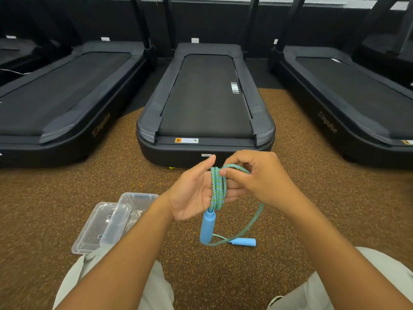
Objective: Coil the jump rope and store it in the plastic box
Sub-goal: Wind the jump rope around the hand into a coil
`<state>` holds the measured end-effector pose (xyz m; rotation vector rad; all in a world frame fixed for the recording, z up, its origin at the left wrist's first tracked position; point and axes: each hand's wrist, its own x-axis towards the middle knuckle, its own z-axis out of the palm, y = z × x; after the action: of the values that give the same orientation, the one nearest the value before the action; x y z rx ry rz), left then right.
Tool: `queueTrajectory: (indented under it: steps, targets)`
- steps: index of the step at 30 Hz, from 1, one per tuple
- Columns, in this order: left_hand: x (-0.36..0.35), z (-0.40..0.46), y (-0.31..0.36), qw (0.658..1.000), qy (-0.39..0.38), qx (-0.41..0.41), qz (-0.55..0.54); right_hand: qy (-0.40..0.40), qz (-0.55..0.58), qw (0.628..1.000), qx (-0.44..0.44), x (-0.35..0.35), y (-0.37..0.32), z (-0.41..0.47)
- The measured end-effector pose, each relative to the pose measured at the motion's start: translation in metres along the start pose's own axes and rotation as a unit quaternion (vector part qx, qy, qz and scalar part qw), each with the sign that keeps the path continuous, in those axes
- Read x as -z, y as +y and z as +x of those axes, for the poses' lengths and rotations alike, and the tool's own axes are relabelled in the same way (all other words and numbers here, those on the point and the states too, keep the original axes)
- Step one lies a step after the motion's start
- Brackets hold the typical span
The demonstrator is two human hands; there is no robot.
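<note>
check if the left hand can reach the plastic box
Likely yes: the left hand has the plastic box close beside it on the floor, nothing between, though the jump rope is wound round its fingers.

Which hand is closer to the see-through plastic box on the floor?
Left. The left hand is just right of the plastic box, with the jump rope wound round it; the right hand pinches the rope farther right.

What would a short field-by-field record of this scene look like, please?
left-hand grip: open, jump rope wound round its fingers
right-hand grip: pinches the rope at the top
hanging handle: dangles under the left-hand grip
second handle: lies on the floor
plastic box: uncovered, on the floor at left
stage: coiling unfinished
</note>
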<state>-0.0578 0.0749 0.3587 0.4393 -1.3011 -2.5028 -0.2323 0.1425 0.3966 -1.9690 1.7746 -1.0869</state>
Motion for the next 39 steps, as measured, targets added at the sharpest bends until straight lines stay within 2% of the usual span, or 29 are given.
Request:
queueTrajectory:
  steps: [10,20,27,35,39]
  targets:
    - [-0.004,0.002,-0.002,0.998,-0.018,0.046,0.027,-0.013,0.041,0.999,-0.023,0.003,0.015,0.002]
    - [-0.005,-0.001,-0.005,0.999,-0.038,0.033,0.018,-0.036,0.187,0.979,-0.071,-0.001,0.026,0.003]
    - [-0.006,-0.002,-0.002,0.997,-0.065,0.02,-0.03,-0.056,0.281,0.95,-0.122,-0.01,0.037,-0.002]
    - [0.005,-0.001,0.0,0.998,-0.063,-0.014,0.003,-0.112,0.234,0.955,-0.146,-0.033,0.045,-0.015]
    - [0.01,-0.003,0.004,0.996,-0.07,-0.024,-0.052,-0.124,0.186,0.955,-0.195,-0.051,0.053,-0.02]
